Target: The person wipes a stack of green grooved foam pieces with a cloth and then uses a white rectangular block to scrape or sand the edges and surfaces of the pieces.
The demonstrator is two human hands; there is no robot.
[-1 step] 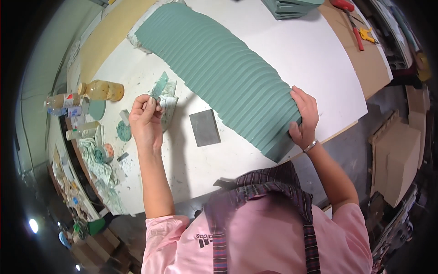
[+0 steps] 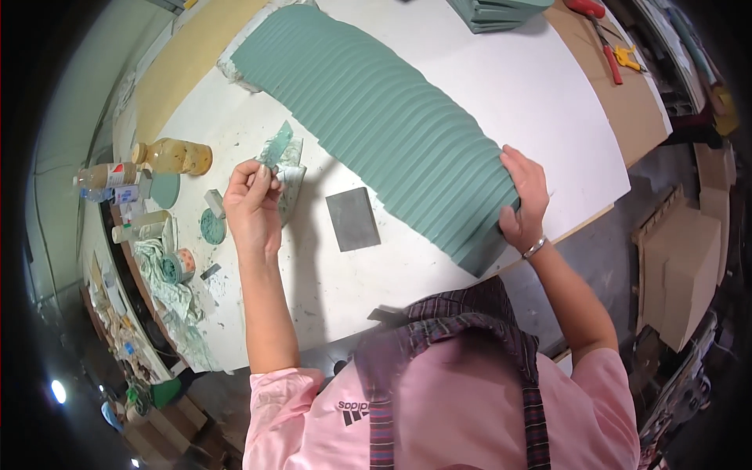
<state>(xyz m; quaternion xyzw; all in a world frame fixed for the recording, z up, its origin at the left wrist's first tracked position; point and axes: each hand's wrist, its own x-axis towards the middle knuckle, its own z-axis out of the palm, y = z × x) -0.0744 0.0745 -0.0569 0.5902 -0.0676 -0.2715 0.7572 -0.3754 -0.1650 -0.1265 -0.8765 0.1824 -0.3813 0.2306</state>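
Observation:
My left hand [image 2: 254, 205] is closed, with thumb and fingertips pinching a thin, flat, green-smeared strip [image 2: 279, 143] above the table; its exact kind is unclear. Just behind it lies a crumpled pale cloth or paper [image 2: 293, 176] with green smears. A long fanned row of overlapping green sheets [image 2: 376, 129] runs from the far left to the near right. Around its near right end is my right hand [image 2: 523, 200], fingers on the side edge and thumb bent toward the end. Between the left hand and the row, a dark grey rectangular block [image 2: 352, 220] lies flat on the white tabletop.
Left of me stand a jar of yellowish liquid [image 2: 182, 157], plastic bottles [image 2: 102, 178], a small tub [image 2: 178, 266] and a stained rag [image 2: 168, 294]. More green sheets [image 2: 501, 14] are stacked at the far edge. Red-handled tools [image 2: 611, 63] lie far right; cardboard [image 2: 681, 266] leans beyond the table.

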